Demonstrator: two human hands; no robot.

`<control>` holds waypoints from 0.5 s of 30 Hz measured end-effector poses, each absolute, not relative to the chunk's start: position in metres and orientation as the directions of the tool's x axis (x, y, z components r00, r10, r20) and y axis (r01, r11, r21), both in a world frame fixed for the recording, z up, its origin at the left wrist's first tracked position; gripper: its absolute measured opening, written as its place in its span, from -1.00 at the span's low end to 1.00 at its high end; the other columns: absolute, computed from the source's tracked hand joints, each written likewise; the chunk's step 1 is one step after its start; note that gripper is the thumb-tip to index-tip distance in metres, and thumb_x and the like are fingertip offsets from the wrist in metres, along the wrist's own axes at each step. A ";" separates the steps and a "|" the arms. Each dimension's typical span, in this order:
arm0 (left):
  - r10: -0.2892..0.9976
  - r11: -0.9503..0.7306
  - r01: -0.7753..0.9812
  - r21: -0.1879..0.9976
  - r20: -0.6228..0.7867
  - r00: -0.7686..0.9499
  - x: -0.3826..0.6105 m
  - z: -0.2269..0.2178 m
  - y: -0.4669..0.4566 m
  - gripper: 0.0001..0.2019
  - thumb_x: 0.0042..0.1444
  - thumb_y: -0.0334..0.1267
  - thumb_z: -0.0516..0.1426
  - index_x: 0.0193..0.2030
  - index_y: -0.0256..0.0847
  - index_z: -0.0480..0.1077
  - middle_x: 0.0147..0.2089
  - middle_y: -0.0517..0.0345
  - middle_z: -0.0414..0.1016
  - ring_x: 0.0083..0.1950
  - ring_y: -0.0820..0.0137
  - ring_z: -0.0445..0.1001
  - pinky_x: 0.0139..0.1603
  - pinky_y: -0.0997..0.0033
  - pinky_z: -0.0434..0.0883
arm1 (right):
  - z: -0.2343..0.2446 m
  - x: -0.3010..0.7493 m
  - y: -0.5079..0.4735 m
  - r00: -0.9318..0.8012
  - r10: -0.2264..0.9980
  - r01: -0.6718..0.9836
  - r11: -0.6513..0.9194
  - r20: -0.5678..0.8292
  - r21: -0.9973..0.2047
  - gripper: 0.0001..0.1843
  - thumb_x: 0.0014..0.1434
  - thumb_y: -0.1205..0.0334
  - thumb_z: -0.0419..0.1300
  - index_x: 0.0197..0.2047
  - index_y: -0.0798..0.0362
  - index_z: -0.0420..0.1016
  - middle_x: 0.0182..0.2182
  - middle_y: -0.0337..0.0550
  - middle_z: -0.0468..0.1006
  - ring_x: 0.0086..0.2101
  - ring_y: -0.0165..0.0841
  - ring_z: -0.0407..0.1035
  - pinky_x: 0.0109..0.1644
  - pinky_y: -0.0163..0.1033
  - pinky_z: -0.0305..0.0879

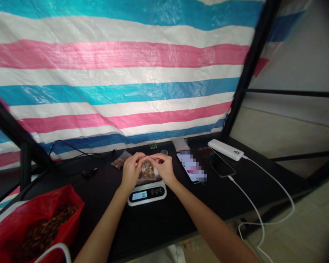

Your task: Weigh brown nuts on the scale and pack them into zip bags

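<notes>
A small clear zip bag of brown pieces hangs just above the white digital scale, whose display reads 0.0. My left hand pinches the top edge of the bag at its left side. On the right side, my right hand pinches the same edge, with thumb and fingers close to those of the left. Behind my left hand lies another filled clear bag. Part of the scale's platform is hidden by the held bag.
An open red bag of brown seeds or nuts stands front left. Rightward lie a lit phone, a dark phone and a white power bank, with white cables. Batteries, a small clear cup and a plastic packet sit behind.
</notes>
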State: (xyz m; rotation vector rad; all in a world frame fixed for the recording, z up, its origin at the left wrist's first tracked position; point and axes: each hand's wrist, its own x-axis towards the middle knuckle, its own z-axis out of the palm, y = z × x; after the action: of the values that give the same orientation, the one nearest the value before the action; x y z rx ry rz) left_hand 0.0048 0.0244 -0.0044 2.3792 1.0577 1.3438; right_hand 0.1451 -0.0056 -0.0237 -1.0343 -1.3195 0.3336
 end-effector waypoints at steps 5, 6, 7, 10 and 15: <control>0.623 -0.707 0.645 0.289 0.685 0.376 0.002 -0.008 0.024 -0.78 0.18 -0.24 -0.07 -0.27 -0.20 0.38 -0.34 0.14 0.49 -0.32 0.35 0.41 -0.27 0.39 0.29 | -0.024 0.143 -0.008 0.263 0.739 0.364 0.520 0.620 -0.773 -0.85 0.03 0.17 0.21 -0.40 0.04 0.57 -0.46 -0.19 0.58 -0.45 -0.37 0.42 -0.42 -0.34 0.28; 0.609 -0.708 0.655 0.264 0.699 0.376 0.002 -0.008 0.024 -0.78 0.19 -0.25 -0.08 -0.27 -0.20 0.38 -0.34 0.14 0.49 -0.33 0.35 0.41 -0.26 0.39 0.28 | -0.023 0.143 -0.008 0.259 0.745 0.362 0.515 0.615 -0.777 -0.84 0.03 0.15 0.21 -0.40 0.04 0.57 -0.45 -0.19 0.58 -0.45 -0.37 0.42 -0.42 -0.34 0.27; 0.595 -0.711 0.656 0.252 0.712 0.372 0.002 -0.008 0.023 -0.78 0.19 -0.26 -0.07 -0.28 -0.21 0.38 -0.35 0.14 0.49 -0.34 0.36 0.41 -0.25 0.39 0.28 | -0.023 0.143 -0.007 0.254 0.750 0.364 0.510 0.610 -0.779 -0.83 0.03 0.15 0.20 -0.40 0.04 0.56 -0.45 -0.20 0.58 -0.44 -0.37 0.42 -0.42 -0.35 0.27; 0.557 -0.738 0.630 0.241 0.745 0.367 0.003 -0.006 0.021 -0.81 0.19 -0.24 -0.04 -0.27 -0.22 0.37 -0.34 0.16 0.50 -0.34 0.40 0.41 -0.24 0.42 0.28 | -0.022 0.142 -0.007 0.236 0.757 0.404 0.494 0.610 -0.770 -0.82 0.06 0.15 0.17 -0.38 0.05 0.54 -0.44 -0.22 0.56 -0.44 -0.39 0.40 -0.40 -0.36 0.26; 0.455 -0.793 0.596 0.126 0.774 0.441 0.003 -0.003 0.021 -0.83 0.19 -0.28 -0.03 -0.24 -0.23 0.37 -0.28 0.16 0.51 -0.34 0.44 0.41 -0.25 0.45 0.27 | -0.020 0.143 -0.010 0.219 0.742 0.477 0.485 0.634 -0.733 -0.81 0.09 0.15 0.13 -0.38 0.06 0.50 -0.45 -0.24 0.53 -0.46 -0.42 0.37 -0.38 -0.37 0.25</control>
State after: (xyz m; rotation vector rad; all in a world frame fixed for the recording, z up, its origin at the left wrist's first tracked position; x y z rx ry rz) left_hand 0.0030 0.0206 -0.0026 2.8038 1.0318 1.4183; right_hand 0.1426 -0.0100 -0.0204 -1.1465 -1.4243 0.2536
